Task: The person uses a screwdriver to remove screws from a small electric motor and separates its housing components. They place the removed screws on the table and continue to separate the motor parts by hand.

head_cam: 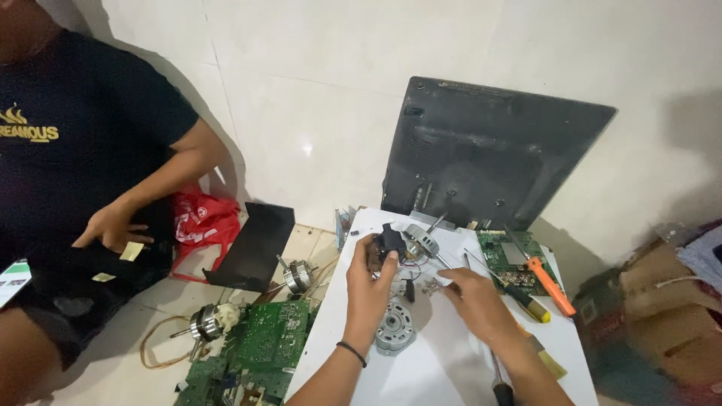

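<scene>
Fingers of the left hand (pixel 371 265) pinched a small black part (pixel 390 240) above the white surface (pixel 444 361), while the right hand (pixel 472 295) pinched little screws (pixel 432 285) near a round motor (pixel 394 328).

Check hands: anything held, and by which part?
Left hand holds a small black part, fingertips pinching its lower edge. Right hand rests on the table; whether it holds anything cannot be told.
</scene>
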